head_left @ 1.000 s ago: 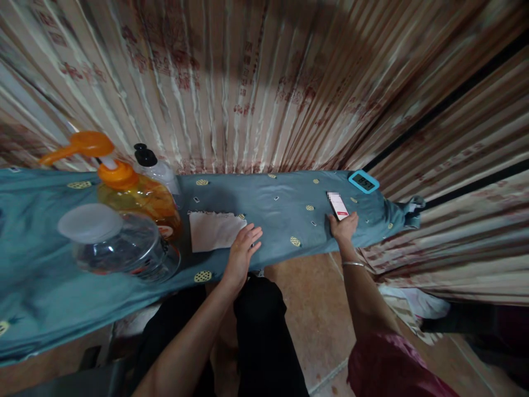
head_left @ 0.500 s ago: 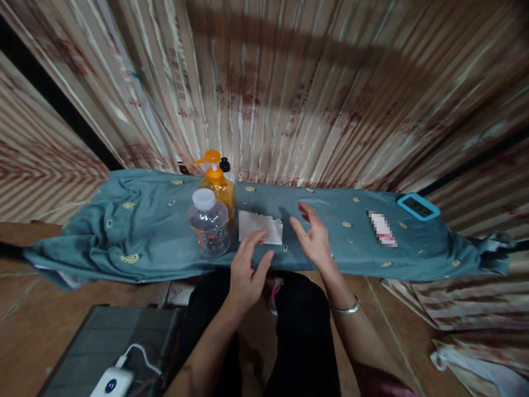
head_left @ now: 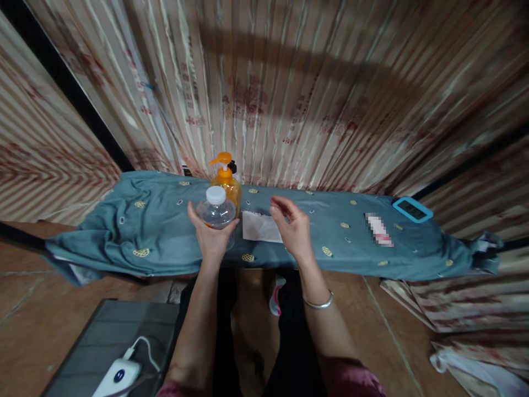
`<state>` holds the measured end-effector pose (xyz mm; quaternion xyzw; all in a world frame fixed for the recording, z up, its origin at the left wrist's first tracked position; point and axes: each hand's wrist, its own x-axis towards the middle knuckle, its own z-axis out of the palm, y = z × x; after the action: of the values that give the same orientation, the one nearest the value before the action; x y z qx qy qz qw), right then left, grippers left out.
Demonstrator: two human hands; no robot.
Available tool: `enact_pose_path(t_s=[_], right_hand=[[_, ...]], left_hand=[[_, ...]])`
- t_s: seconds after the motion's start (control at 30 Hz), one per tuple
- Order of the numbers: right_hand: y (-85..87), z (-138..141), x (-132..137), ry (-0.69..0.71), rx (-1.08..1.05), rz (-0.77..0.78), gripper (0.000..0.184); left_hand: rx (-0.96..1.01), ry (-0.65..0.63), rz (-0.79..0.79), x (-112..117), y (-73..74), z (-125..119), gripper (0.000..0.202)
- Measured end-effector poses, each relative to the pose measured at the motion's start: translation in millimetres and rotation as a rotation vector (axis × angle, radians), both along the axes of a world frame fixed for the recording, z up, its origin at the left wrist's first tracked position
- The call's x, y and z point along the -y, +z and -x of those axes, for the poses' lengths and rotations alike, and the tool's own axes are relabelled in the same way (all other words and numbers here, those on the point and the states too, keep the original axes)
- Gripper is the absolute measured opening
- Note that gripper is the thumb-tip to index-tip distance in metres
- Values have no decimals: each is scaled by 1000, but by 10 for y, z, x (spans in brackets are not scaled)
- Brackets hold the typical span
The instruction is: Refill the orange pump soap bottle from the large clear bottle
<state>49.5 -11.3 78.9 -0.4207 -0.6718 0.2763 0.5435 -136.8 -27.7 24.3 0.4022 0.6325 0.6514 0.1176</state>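
Note:
My left hand (head_left: 214,238) is wrapped round the near side of a clear plastic bottle (head_left: 217,213) with a white cap, thumb on its right and fingers on its left. The hand hides most of the bottle's lower part. Close behind stands an orange pump bottle (head_left: 228,187), and a black-topped bottle (head_left: 233,167) shows partly past it. A white paper sheet (head_left: 261,227) lies flat to the right of the clear bottle. Over the sheet's right end is my right hand (head_left: 292,225), empty, its fingers loosely bent and the thumb apart from them.
A green patterned cloth (head_left: 330,212) covers the narrow table. Towards its right end lie a blurred pink-and-white item (head_left: 378,229) and a blue-framed digital timer (head_left: 413,210). At lower left, a white power bank (head_left: 118,377) with a cable rests on a grey box (head_left: 111,325). Curtains hang behind.
My left hand has gone from the paper's near edge leftward to the clear bottle and taken hold of it. My right hand has moved left, over the paper. The view has shifted slightly.

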Motion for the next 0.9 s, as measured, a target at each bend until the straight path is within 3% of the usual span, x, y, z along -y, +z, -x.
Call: enact_pose_path(t_s=[0.17, 0.43, 0.57, 0.73, 0.8, 0.9], right_hand=[[-162, -12, -10, -1, -55, 44, 34], [-170, 6, 14, -3, -9, 18, 28], [40, 100, 38, -13, 85, -56, 19], [457, 330, -86, 30, 331, -159, 23], [616, 428, -153, 58, 487, -181, 34], [788, 571, -215, 46, 891, -224, 56]], left_hand=[[-56, 17, 54, -25, 18, 11, 89], [-44, -36, 27, -11, 53, -121, 86], [-27, -68, 46, -19, 70, -199, 86], [10, -104, 47, -13, 32, -198, 90], [26, -105, 38, -9, 9, -175, 91], [38, -108, 36, -10, -11, -153, 92]])
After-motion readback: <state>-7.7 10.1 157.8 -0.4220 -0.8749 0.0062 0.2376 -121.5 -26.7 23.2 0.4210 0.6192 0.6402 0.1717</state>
